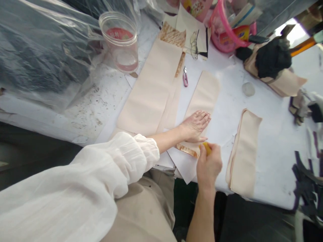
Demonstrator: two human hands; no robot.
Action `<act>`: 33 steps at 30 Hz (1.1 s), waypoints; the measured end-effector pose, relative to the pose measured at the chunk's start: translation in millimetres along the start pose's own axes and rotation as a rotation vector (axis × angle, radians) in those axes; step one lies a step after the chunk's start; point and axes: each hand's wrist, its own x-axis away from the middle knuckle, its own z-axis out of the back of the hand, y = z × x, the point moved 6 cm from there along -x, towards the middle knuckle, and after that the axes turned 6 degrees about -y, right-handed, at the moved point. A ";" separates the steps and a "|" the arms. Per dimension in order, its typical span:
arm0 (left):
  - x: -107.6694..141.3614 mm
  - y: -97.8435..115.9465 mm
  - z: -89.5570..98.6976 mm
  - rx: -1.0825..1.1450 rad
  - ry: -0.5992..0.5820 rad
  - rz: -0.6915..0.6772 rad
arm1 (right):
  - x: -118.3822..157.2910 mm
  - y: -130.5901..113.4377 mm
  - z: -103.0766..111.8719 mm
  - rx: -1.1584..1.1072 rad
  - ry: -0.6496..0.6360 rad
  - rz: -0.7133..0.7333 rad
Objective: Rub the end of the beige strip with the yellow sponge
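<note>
Nearest, right hand (209,163) closed round a small yellow piece (207,148), at the near end of a beige strip (205,89) with a brown-streaked edge. Left hand (196,126) palm down on that strip, fingers extended, gripping nothing. Strip lies on the white table (220,127), between a wider beige panel (152,85) and a folded beige stack (246,154). Beyond: pink snips (185,78), eyeglasses (194,46), clear tub (123,50), pink basket (221,37).
</note>
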 end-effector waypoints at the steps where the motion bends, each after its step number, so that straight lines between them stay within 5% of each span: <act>1: -0.3 -0.2 -0.2 -0.005 0.007 0.003 | -2.4 -2.1 -8.9 0.052 -0.028 0.007; 5: -0.5 0.3 1.3 -0.018 0.055 0.004 | 20.0 -0.3 -23.2 0.074 -0.061 0.038; 10: 0.2 1.7 0.5 -0.014 0.019 0.000 | 52.1 17.6 -5.6 -0.116 -0.136 -0.039; 15: -0.2 1.5 2.0 -0.011 0.034 0.005 | 21.8 14.5 7.5 -0.068 0.077 -0.061; 19: -0.2 0.6 2.6 -0.007 0.026 0.021 | 11.3 4.8 -15.8 0.066 -0.022 0.013; 24: -1.2 -0.1 2.1 -0.001 0.026 0.023 | 48.3 16.9 -7.2 -0.047 -0.149 0.008; 29: -3.5 -1.1 0.8 0.006 0.019 0.031 | 27.8 20.0 15.0 -0.085 0.099 -0.062; 33: -3.5 -1.2 0.2 0.004 0.010 0.042 | 9.1 6.6 -13.7 0.027 -0.010 0.012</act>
